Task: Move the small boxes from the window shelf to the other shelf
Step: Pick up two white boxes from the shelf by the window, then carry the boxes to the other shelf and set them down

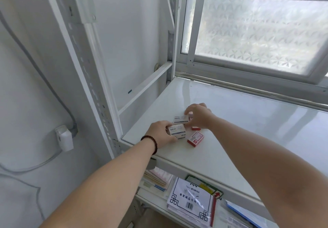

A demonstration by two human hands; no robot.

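My left hand [162,133] clamps white box [177,131] | right hand [198,116] pinches another box [181,119] | light stiff cartons, I judge: grip short sides

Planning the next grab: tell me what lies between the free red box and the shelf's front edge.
In the head view, nothing: the stretch from the red box to the front edge of the window shelf is bare white surface.

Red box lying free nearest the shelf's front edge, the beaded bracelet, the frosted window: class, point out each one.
red box [195,139], head view, top face.
beaded bracelet [154,143], head view, beads at wrist.
frosted window [257,30], head view, patterned pane.
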